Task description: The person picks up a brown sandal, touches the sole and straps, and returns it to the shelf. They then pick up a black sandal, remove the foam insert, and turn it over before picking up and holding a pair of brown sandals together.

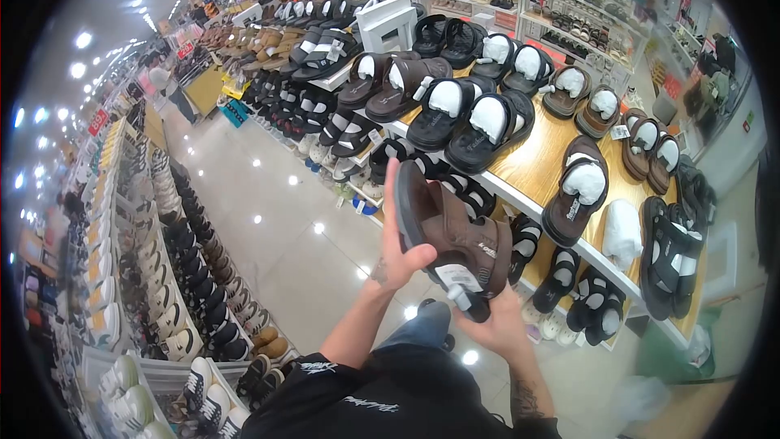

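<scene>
One sandal [463, 236] is held up near, left of the surface [532, 166]; the left hand [396, 258] pinches its edge between thumb and straight fingers, and the right hand [499, 323] clasps the lower end (those fingers are mostly hidden). With the left fingers so flat, the sandal could slip if the right grip loosens; rough handling could tear the tag [457, 277]. Counted: two hands, one sandal, its one visible tag, one lone white wad [622, 232] on the surface.

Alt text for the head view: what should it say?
Left hand and right hand together hold a brown sandal. Ahead to the right, a wooden shoe-store display bears black and brown sandals, many with white filling.
</scene>
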Motion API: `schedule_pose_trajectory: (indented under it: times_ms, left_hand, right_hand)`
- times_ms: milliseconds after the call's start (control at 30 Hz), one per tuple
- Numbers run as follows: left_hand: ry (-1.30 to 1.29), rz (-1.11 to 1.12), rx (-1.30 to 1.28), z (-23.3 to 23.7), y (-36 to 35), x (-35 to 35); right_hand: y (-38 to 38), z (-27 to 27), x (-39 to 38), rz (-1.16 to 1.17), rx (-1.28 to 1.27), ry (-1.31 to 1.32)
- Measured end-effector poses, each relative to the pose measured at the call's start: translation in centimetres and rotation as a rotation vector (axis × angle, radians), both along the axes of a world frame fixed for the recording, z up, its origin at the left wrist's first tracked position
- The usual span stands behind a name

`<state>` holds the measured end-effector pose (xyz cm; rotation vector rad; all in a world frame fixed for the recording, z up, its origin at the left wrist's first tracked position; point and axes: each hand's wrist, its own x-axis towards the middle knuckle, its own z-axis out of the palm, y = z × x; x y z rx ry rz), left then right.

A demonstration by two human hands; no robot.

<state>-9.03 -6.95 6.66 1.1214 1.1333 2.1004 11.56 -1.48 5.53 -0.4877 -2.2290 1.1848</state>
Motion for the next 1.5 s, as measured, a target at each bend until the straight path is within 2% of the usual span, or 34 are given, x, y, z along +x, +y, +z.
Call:
schedule_pose_trajectory:
  times_ms: [100, 200, 267, 333, 400, 433, 467, 533, 567, 600, 633, 667, 700, 733, 800, 833, 900, 1000, 1067, 1133, 1200, 1267, 1300, 1333, 1400, 1433, 1500]
  left_hand:
    - [-0.055, 0.004, -0.026, 0.8, -0.5, -0.5]
    - [-0.018, -0.036, 0.035, -0.1, 0.3, -1.6]
    - [-0.018, -0.050, 0.081, -0.2, 1.3, -2.4]
    - [-0.371, -0.291, 0.141, 0.2, 1.8, -2.1]
    - [-0.467, -0.380, 0.159, 0.3, 2.3, -2.8]
    - [-0.408, -0.278, 0.171, 0.1, 3.1, -3.1]
    - [-0.347, -0.178, 0.181, 0.0, 3.8, -3.2]
    - [-0.192, -0.104, 0.156, 2.3, 4.3, -2.0]
    - [-0.107, -0.119, 0.115, 2.6, 4.2, -2.0]
    - [-0.024, -0.137, 0.072, 2.7, 4.1, -2.4]
    - [-0.210, -0.259, 0.109, 2.5, 4.4, -3.0]
    - [-0.260, -0.284, 0.065, 2.5, 4.3, -3.6]
    - [-0.115, -0.228, 0.037, 2.3, 4.1, -4.4]
    - [0.031, -0.169, 0.012, 1.9, 4.0, -5.2]
    - [0.006, -0.119, 0.111, 0.8, 4.3, -6.1]
    - [-0.036, -0.129, 0.061, 0.3, 4.4, -6.4]
    - [-0.125, -0.148, 0.000, -0.2, 4.4, -6.4]
    - [-0.070, -0.164, -0.033, -1.8, 4.1, -7.3]
    - [-0.137, -0.224, 0.039, -2.3, 4.8, -7.3]
    - [-0.046, -0.215, -0.017, -2.0, 4.4, -6.3]
    - [-0.101, -0.267, -0.028, -2.2, 5.1, -5.6]
    - [-0.025, -0.328, -0.003, -3.0, 5.8, -4.9]
    - [-0.114, -0.358, -0.066, -2.4, 5.9, -4.3]
    - [-0.118, -0.361, -0.068, -1.6, 5.9, -3.8]
    - [-0.030, -0.307, -0.280, -0.6, 5.8, -3.1]
    - [0.078, -0.259, -0.298, -1.5, 6.4, -2.8]
    - [0.114, -0.208, -0.314, -1.7, 7.0, -2.2]
  right_hand:
    - [-0.7, -0.3, -1.0, -0.010, 0.094, 0.060]
    - [-0.6, -0.7, -1.5, -0.010, 0.061, 0.048]
    - [-0.8, 1.0, -1.7, -0.046, 0.059, 0.007]
    - [-1.2, 1.6, -2.2, -0.076, 0.044, -0.050]
    - [-1.5, 1.2, -3.1, -0.214, -0.213, 0.247]
    - [-1.2, 2.2, -3.2, -0.179, -0.305, 0.159]
    - [-0.8, 2.0, -3.4, -0.188, -0.294, 0.151]
    - [0.8, 0.5, -4.1, -0.010, -0.233, -0.157]
    - [0.7, -0.4, -4.5, -0.043, -0.250, -0.049]
    - [0.9, -1.5, -4.5, -0.070, -0.247, -0.056]
    - [1.2, -2.7, -4.5, 0.057, -0.564, 0.043]
    - [1.6, -3.4, -4.3, 0.183, -0.874, 0.157]
    - [1.4, -3.0, -5.1, 0.320, -1.078, 0.341]
    - [1.3, -3.0, -5.6, 0.290, -1.064, 0.350]
    - [1.1, -3.3, -6.2, 0.501, -1.346, 0.534]
    - [1.1, -3.7, -6.6, 0.507, -1.384, 0.574]
    - [1.0, -3.4, -7.1, 0.488, -1.430, 0.578]
    - [1.5, -3.1, -8.1, 0.489, -1.468, 0.599]
    - [2.2, -2.8, -8.3, 0.469, -1.445, 0.611]
    - [3.0, -2.7, -7.9, 0.462, -1.470, 0.617]
    - [3.6, -2.6, -7.4, 0.465, -1.495, 0.627]
    - [4.2, -2.1, -6.8, 0.444, -1.518, 0.570]
    - [4.4, -2.0, -6.6, 0.418, -1.528, 0.566]
    - [4.5, -1.6, -6.5, 0.413, -1.528, 0.567]
    - [4.1, -1.1, -6.2, 0.355, -1.551, 0.604]
    - [4.0, -1.5, -6.1, 0.355, -1.552, 0.615]
    - [3.7, -2.7, -5.8, 0.400, -1.533, 0.564]
